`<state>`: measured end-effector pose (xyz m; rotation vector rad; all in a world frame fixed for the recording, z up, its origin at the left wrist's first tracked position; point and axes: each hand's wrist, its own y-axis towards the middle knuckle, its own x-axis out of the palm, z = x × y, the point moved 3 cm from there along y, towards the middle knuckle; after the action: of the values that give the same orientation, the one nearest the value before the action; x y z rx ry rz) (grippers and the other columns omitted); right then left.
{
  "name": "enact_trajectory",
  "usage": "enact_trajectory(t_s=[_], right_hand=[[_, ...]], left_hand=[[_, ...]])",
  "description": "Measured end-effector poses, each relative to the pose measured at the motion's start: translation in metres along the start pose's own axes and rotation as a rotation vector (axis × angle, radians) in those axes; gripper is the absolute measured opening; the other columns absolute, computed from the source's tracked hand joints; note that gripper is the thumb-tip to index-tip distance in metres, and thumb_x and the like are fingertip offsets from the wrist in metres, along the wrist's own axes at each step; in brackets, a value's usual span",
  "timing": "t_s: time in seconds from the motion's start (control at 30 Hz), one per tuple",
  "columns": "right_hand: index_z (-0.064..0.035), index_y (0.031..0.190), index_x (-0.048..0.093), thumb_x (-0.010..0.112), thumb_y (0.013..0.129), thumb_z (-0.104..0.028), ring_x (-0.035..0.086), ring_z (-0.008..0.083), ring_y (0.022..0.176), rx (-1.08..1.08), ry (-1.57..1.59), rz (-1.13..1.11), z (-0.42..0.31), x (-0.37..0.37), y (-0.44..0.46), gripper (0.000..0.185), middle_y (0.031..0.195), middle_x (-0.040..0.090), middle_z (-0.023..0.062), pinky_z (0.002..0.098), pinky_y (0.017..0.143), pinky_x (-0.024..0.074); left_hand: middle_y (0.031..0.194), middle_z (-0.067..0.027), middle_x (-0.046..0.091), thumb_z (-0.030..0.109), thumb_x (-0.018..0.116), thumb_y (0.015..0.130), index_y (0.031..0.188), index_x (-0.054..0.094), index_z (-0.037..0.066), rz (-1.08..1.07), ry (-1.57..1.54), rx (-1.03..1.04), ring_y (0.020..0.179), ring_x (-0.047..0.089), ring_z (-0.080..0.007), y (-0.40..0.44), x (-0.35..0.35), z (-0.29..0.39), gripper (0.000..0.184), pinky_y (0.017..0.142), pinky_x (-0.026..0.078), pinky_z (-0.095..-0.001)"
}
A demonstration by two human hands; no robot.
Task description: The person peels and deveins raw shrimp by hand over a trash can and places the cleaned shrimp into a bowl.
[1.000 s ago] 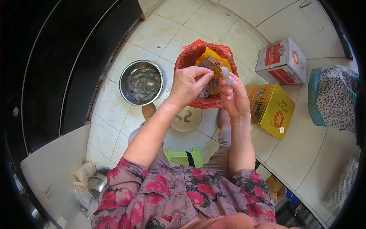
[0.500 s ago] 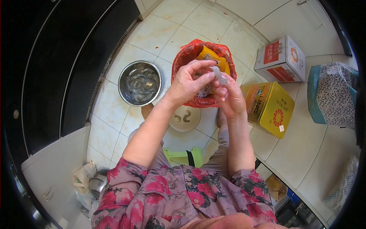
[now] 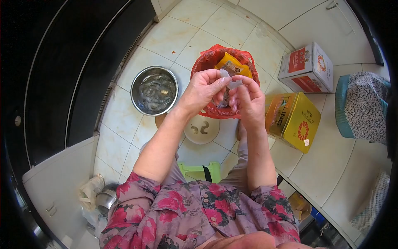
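- because the pale shrimp [image 3: 235, 84] sits only in fingertips and is probably slick, it could, i'd guess, slip and drop into the red-lined bin [image 3: 248, 57] just below.
- pulling unevenly with both hands might tear it too.
- it lies between the left hand [image 3: 199, 90] and right hand [image 3: 252, 101], out at the fingertips, clear of both palms.
- the right fingers pinch it closely; the left thumb and forefinger nip a pale scrap [image 3: 224, 73]. from where i stand, i can't tell whether the two bits join.
- nearer the body, a white dish [image 3: 205, 138] holds two curled pieces [image 3: 204, 127].
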<state>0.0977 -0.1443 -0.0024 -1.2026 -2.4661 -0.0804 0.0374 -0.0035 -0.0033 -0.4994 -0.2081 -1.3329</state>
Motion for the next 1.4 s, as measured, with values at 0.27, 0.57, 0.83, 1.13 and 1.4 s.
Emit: enact_trajectory(t_s=[0.27, 0.57, 0.83, 1.13, 1.4], right_hand=[[0.0006, 0.109, 0.058, 0.058, 0.093, -0.004, 0.06, 0.0078, 0.067, -0.133, -0.17, 0.047, -0.002, 0.005, -0.004, 0.017, 0.086, 0.064, 0.005, 0.0193, 0.056, 0.0488], [0.0005, 0.09, 0.066, 0.065, 0.083, 0.001, 0.062, 0.0165, 0.078, -0.49, -0.687, 0.071, -0.013, 0.001, 0.0, 0.007, 0.087, 0.063, 0.0085, 0.0276, 0.068, 0.0502], [-0.0016, 0.089, 0.065, 0.068, 0.082, -0.002, 0.059, 0.0203, 0.069, -0.396, -0.901, 0.091, -0.02, 0.001, 0.0, 0.008, 0.076, 0.059, 0.0087, 0.0299, 0.062, 0.0471], [-0.0005, 0.088, 0.065, 0.068, 0.081, -0.002, 0.061, 0.0237, 0.069, -0.419, -0.912, -0.024, -0.023, 0.005, 0.001, 0.008, 0.077, 0.061, 0.0111, 0.0322, 0.062, 0.0483], [-0.0016, 0.088, 0.066, 0.068, 0.08, -0.003, 0.063, 0.0254, 0.067, -0.39, -1.013, 0.0, -0.019, 0.005, 0.001, 0.008, 0.078, 0.064, 0.0112, 0.0337, 0.062, 0.0498]], left_hand=[[0.08, 0.0016, 0.059, 0.014, 0.056, 0.096, 0.107, 0.063, 0.002, -0.047, -0.2, -0.034, 0.066, 0.056, -0.006, -0.003, -0.003, -0.002, 0.017, 0.059, 0.048, -0.0181], [0.083, 0.0001, 0.06, 0.017, 0.054, 0.097, 0.108, 0.061, 0.002, -0.09, -0.074, 0.002, 0.07, 0.058, -0.0069, -0.006, -0.001, 0.001, 0.02, 0.063, 0.051, -0.0205], [0.081, 0.0013, 0.06, 0.016, 0.053, 0.097, 0.108, 0.062, 0.004, -0.042, -0.031, -0.01, 0.07, 0.058, -0.0057, -0.007, -0.005, 0.002, 0.018, 0.063, 0.047, -0.0184], [0.086, 0.0005, 0.062, 0.017, 0.054, 0.098, 0.109, 0.061, 0.004, -0.034, 0.018, 0.047, 0.075, 0.059, -0.0061, -0.006, -0.005, -0.001, 0.019, 0.066, 0.048, -0.0194], [0.094, -0.0022, 0.063, 0.016, 0.053, 0.098, 0.11, 0.059, 0.003, -0.028, 0.031, 0.028, 0.082, 0.062, -0.0089, -0.005, -0.006, -0.005, 0.018, 0.076, 0.051, -0.023]])
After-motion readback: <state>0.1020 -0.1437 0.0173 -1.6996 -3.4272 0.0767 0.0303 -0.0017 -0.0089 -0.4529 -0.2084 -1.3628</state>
